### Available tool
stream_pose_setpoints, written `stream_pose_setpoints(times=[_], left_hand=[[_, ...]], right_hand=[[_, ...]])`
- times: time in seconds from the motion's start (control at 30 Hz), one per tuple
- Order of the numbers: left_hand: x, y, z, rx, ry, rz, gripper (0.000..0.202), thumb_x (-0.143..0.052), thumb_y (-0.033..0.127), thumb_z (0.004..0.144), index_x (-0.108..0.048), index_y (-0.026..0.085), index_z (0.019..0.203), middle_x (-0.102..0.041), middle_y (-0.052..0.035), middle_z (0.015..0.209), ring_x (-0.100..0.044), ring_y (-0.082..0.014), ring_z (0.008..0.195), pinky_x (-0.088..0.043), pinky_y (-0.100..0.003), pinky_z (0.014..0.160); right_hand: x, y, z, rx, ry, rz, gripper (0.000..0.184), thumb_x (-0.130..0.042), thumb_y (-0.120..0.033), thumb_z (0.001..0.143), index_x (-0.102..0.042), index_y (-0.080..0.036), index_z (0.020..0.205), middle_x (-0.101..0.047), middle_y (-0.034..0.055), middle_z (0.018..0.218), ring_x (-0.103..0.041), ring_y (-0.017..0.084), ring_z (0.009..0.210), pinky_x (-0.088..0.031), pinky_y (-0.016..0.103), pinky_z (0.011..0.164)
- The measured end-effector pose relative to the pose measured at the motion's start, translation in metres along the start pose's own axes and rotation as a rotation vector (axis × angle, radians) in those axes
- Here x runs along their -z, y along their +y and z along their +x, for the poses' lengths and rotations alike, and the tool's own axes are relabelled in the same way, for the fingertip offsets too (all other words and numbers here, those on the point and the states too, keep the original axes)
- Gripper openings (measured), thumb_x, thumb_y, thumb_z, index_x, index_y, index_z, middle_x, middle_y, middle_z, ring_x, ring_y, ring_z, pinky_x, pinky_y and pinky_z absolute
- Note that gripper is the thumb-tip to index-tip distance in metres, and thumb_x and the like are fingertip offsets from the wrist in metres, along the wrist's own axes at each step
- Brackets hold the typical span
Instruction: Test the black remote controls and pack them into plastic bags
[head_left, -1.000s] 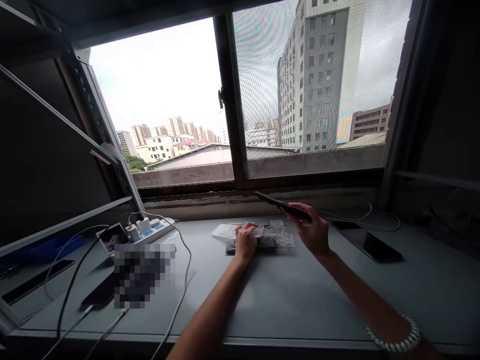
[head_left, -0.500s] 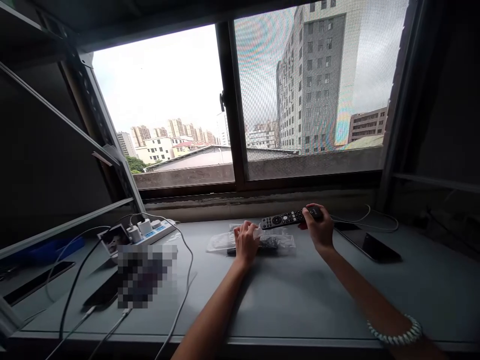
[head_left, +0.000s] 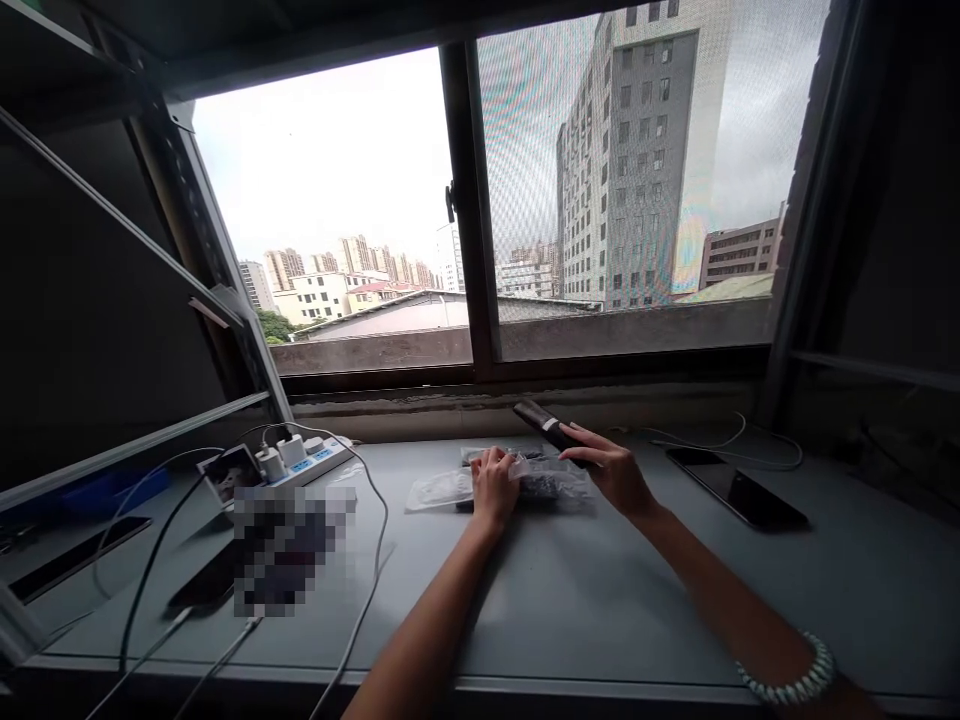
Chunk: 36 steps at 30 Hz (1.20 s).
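Note:
My right hand (head_left: 616,478) is closed on a black remote control (head_left: 544,418), held up above the table and tilted, its far end pointing up and left. The side without buttons faces me, and a small pale patch shows near its middle. My left hand (head_left: 495,490) rests on clear plastic bags (head_left: 439,490), its curled fingers gripping the plastic. Dark items (head_left: 540,487) lie inside or under the bags; what they are, I cannot make out.
A phone (head_left: 739,488) lies at the right beside a white cable. At the left stand a power strip (head_left: 315,460) with plugs, a charging phone (head_left: 202,580) and a blurred-out patch. Cables (head_left: 367,590) run over the table's front edge. Metal shelf posts flank the window.
My right hand has moved left and turned the remote over, so its button side is now hidden. My left hand has stayed on the plastic bags.

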<state>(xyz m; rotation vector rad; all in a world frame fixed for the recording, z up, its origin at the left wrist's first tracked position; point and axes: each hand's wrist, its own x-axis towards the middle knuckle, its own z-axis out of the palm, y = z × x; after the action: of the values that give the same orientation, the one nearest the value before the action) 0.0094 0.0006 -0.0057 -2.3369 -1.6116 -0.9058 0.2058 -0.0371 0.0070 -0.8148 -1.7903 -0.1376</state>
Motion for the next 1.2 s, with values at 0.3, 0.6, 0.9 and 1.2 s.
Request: stream_pose_setpoints(times=[0.3, 0.6, 0.9, 1.2], left_hand=[[0.000, 0.001, 0.001, -0.018, 0.041, -0.055, 0.020, -0.051, 0.011, 0.081, -0.057, 0.022, 0.096, -0.059, -0.0027, 0.099, -0.054, -0.0189, 0.098, -0.033, -0.034, 0.089], [-0.001, 0.004, -0.003, -0.070, 0.097, -0.103, 0.029, -0.054, 0.010, 0.077, -0.052, 0.024, 0.102, -0.060, -0.0011, 0.101, -0.053, -0.0186, 0.100, -0.031, -0.033, 0.089], [0.007, 0.010, -0.006, -0.084, 0.126, -0.106, 0.036, -0.061, 0.017, 0.072, -0.055, 0.025, 0.107, -0.057, -0.0027, 0.105, -0.049, -0.0214, 0.103, -0.029, -0.036, 0.093], [0.005, 0.012, -0.009, -0.120, 0.047, -0.086, 0.020, -0.067, 0.030, 0.070, -0.065, 0.023, 0.089, -0.058, -0.0038, 0.103, -0.049, -0.0223, 0.101, -0.031, -0.038, 0.092]], right_hand=[[0.000, -0.008, 0.010, -0.468, 0.367, 0.110, 0.028, -0.062, -0.044, 0.074, -0.062, -0.021, 0.090, -0.066, 0.0023, 0.069, -0.064, 0.018, 0.055, -0.054, 0.028, 0.047], [0.015, 0.008, 0.012, -0.894, 0.689, 0.371, 0.023, -0.059, -0.043, 0.071, -0.056, -0.021, 0.075, -0.044, -0.0063, 0.040, -0.043, 0.013, 0.029, -0.034, 0.025, 0.030], [0.018, 0.005, 0.011, -0.908, 0.599, 0.372, 0.034, -0.058, -0.055, 0.071, -0.056, -0.022, 0.065, -0.035, -0.0066, 0.034, -0.035, 0.013, 0.025, -0.027, 0.027, 0.027], [0.017, -0.004, 0.013, -0.901, 0.464, 0.273, 0.038, -0.060, -0.058, 0.068, -0.058, -0.020, 0.070, -0.043, -0.0044, 0.032, -0.045, 0.016, 0.030, -0.034, 0.027, 0.032]])
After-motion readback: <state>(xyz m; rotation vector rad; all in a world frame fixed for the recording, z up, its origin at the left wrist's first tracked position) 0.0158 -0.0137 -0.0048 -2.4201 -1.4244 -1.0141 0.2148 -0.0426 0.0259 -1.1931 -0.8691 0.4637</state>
